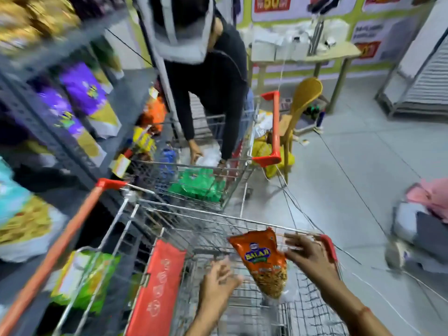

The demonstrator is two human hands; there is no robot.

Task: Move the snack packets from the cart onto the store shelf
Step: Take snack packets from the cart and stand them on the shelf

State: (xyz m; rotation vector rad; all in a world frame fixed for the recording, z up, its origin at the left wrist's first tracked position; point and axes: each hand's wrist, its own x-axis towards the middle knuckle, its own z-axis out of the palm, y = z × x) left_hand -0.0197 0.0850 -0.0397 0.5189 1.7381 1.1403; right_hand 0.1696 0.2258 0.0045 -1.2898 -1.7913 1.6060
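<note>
Hands over cart [218, 215]; orange packet [263, 261] tilts lengthwise between them; my right hand [309, 253] touches it, nearer; left hand [221, 278] loosely open, empty.

Left hand [219, 278] at six o'clock, forearm rising from the bottom edge, fingers loosely curled and blurred, right hand [306, 249] at four o'clock, fingers spread wide toward ten o'clock, forearm running in from the lower right corner

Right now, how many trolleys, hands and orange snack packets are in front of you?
Trolleys: 2, the near cart and the far cart
Wearer's hands: 2, left hand, right hand
Orange packet between them: 1
Total: 5
</note>
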